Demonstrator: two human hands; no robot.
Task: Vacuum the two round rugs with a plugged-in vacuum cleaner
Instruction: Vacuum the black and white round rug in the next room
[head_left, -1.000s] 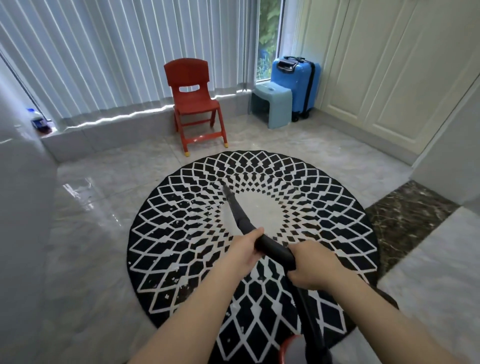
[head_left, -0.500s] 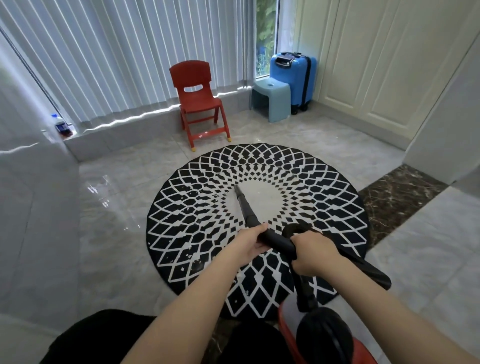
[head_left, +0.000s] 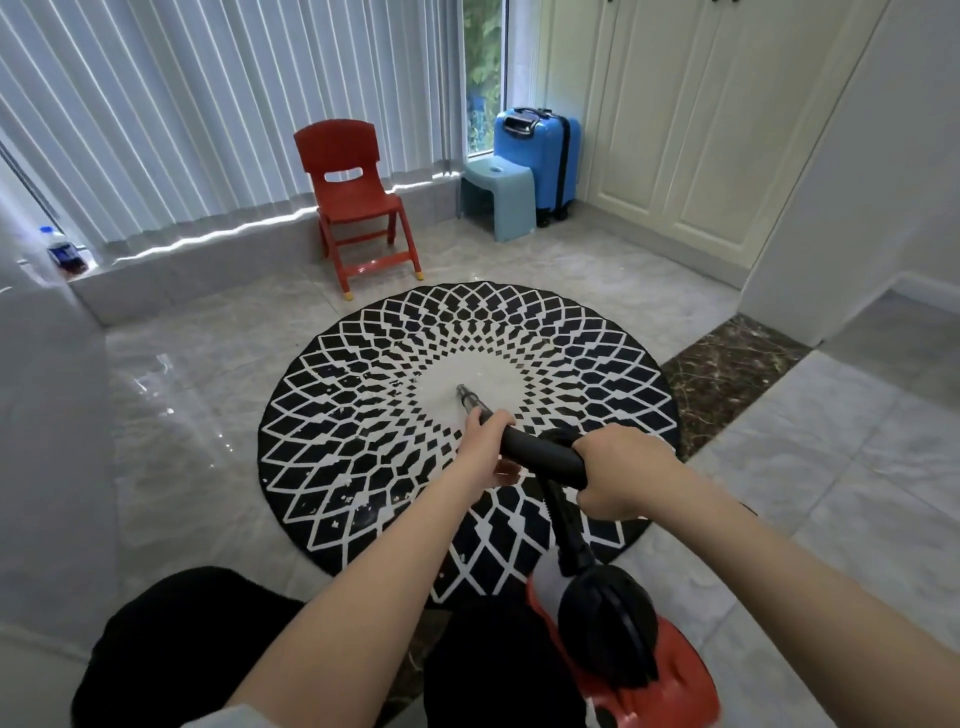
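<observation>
A round black-and-white patterned rug (head_left: 363, 415) lies on the marble floor in front of me. My left hand (head_left: 485, 441) grips the black vacuum wand (head_left: 540, 454) near its front, and my right hand (head_left: 618, 467) grips it further back. The wand's tip (head_left: 464, 393) points at the rug's white centre. A black hose (head_left: 566, 525) drops from the wand to the red and black vacuum body (head_left: 623, 654) at my feet. Only one rug is in view.
A red child's chair (head_left: 358, 200) stands behind the rug, a light blue stool (head_left: 498, 200) and blue suitcase (head_left: 540, 156) to its right by the window. Cream cabinet doors (head_left: 691, 130) line the right wall. A bottle (head_left: 62, 252) sits on the left ledge.
The view has pulled back and the rug looks farther away. The wand tip has moved from left of the rug's centre onto the white centre. The vacuum body has come into view below.
</observation>
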